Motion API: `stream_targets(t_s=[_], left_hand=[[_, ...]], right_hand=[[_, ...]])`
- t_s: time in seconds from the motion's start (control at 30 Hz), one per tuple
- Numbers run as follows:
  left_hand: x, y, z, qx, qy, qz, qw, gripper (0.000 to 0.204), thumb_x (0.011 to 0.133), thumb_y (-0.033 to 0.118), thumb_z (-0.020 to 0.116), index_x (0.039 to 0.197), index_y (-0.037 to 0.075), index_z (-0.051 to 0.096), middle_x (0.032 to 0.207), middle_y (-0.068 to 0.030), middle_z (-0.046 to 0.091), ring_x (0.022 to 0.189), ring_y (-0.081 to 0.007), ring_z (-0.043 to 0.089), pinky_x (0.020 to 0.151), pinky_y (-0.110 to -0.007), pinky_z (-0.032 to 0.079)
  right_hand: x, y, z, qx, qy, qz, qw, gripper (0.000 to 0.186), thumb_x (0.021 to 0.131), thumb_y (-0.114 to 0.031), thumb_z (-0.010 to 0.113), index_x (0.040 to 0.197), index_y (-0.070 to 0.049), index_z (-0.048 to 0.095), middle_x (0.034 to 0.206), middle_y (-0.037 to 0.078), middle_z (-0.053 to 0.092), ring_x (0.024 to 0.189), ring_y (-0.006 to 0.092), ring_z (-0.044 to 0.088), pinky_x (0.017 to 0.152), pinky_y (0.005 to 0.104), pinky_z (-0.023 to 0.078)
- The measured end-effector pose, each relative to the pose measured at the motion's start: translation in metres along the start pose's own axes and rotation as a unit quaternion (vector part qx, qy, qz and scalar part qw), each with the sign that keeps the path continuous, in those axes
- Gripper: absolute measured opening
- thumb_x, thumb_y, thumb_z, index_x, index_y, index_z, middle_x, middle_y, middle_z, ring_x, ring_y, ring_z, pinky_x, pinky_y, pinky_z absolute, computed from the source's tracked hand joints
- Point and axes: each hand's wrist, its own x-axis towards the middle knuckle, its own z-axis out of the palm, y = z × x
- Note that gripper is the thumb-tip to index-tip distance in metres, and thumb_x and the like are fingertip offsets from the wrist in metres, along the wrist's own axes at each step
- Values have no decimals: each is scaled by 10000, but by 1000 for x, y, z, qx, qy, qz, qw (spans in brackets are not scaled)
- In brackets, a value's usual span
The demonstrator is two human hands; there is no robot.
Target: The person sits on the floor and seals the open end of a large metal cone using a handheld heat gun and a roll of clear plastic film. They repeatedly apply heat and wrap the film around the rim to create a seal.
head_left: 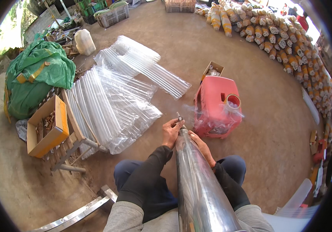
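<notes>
Near side of the red plastic stool (212, 92): pinching a small slim fitting (179, 117) in the left hand (171, 131), holding a long shiny tube (197, 179) with the right hand (202, 148); seemingly midway, not yet done.

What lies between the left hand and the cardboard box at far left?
Head view, from the left hand to the cardboard box: a strip of floor, clear ridged plastic bundles, then a wooden rail.
</notes>
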Motion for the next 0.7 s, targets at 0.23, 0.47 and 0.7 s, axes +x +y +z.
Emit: stream_targets(t_s=[0.23,0.47,0.7], left_hand=[[2,-3,0,20,31,51,998,251,809,151,759,991,-8,692,734,8,631,638,-53,536,570,-221,441],[-6,8,3,168,103,180,964,201,777,147,779,878,36,645,710,1,572,606,-83,519,563,-252,444],[-7,8,0,211,119,218,946,178,772,130,776,846,35,645,766,-32,570,624,-117,557,574,-264,460]], right_hand=[[1,0,-1,5,-22,2,1000,407,988,-254,471,1350,-70,442,1086,63,601,933,135,583,830,273,488],[0,1,-4,7,-15,-6,1000,404,982,-244,475,1345,-68,447,1045,66,608,893,142,586,812,276,489],[-4,-2,0,-9,-15,-18,1000,403,984,-245,471,1335,-48,449,1057,72,605,911,140,580,819,272,481]])
